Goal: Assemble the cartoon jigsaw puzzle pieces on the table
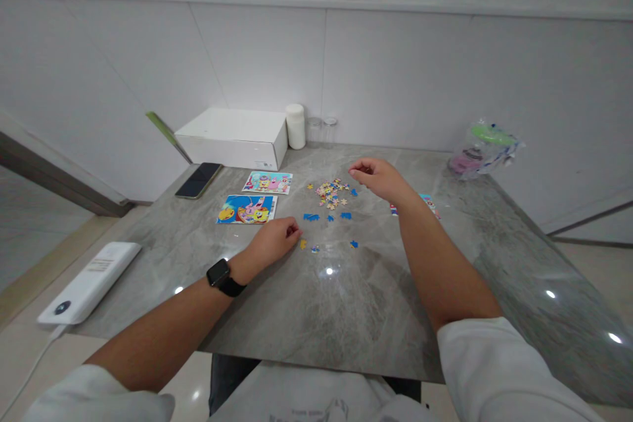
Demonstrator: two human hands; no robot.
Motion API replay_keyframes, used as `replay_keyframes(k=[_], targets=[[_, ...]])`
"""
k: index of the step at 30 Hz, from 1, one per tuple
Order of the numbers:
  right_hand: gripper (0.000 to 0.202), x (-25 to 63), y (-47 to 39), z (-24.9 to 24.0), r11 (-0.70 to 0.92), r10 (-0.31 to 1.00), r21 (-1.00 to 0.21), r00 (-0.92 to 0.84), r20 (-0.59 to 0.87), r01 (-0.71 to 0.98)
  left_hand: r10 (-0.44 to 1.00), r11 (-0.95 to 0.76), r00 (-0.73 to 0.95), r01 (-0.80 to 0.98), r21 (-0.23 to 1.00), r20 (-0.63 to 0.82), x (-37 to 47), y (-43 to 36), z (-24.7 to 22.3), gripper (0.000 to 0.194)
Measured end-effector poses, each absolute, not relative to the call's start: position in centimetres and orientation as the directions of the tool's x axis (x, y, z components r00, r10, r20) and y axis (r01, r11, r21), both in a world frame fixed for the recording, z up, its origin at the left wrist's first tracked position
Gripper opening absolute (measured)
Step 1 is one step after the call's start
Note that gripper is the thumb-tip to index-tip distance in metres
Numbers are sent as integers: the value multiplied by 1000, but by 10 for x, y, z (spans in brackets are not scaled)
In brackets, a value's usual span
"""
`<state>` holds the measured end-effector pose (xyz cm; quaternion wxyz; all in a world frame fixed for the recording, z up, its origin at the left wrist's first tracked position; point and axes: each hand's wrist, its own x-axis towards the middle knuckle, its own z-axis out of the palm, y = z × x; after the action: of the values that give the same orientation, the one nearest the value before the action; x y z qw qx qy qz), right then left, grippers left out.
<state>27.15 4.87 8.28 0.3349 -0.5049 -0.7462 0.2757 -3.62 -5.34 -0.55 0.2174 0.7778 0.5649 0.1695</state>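
Observation:
My left hand [277,239] rests on the table with its fingers curled closed, just left of a yellow puzzle piece [303,244]. My right hand [378,177] hovers to the right of a pile of jigsaw pieces [332,193], its thumb and fingers pinched together. Whatever either hand may hold is hidden or too small to make out. Below the pile lie a blue joined strip [311,217], a small blue piece [330,218] and another blue strip [346,215]. Nearer me are a multicoloured piece [315,249] and a blue piece [354,244].
Two cartoon picture cards, one upper [268,182] and one lower [247,209], lie left of the pile. My right forearm partly covers another card [430,204]. Around them are a phone [199,180], white box [232,137], white bottle [295,126], glasses [330,130], plastic bag [484,150] and power bank [91,282].

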Motion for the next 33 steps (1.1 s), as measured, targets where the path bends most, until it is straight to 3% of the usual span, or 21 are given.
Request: replay_keyframes(k=[5, 9, 13, 17, 29, 33], targets=[[26, 286, 63, 73, 279, 959, -661, -170, 226, 696, 957, -290, 230, 755, 588, 177, -44, -25, 12, 19], [22, 289, 72, 57, 187, 973, -456, -100, 208, 870, 920, -388, 240, 680, 623, 310, -33, 5, 22, 22], [22, 283, 80, 30, 105, 994, -264, -100, 33, 959, 915, -393, 199, 640, 660, 352, -7, 34, 19, 19], [25, 277, 87, 9, 82, 993, -169, -94, -65, 982, 927, -348, 111, 607, 715, 357, 12, 53, 4, 21], [13, 286, 91, 7, 139, 974, -174, -167, -155, 975, 943, -323, 132, 573, 753, 304, 7, 56, -20, 23], [14, 277, 86, 9, 195, 971, -174, -215, -104, 965, 938, -337, 138, 574, 746, 318, 6, 59, -22, 22]])
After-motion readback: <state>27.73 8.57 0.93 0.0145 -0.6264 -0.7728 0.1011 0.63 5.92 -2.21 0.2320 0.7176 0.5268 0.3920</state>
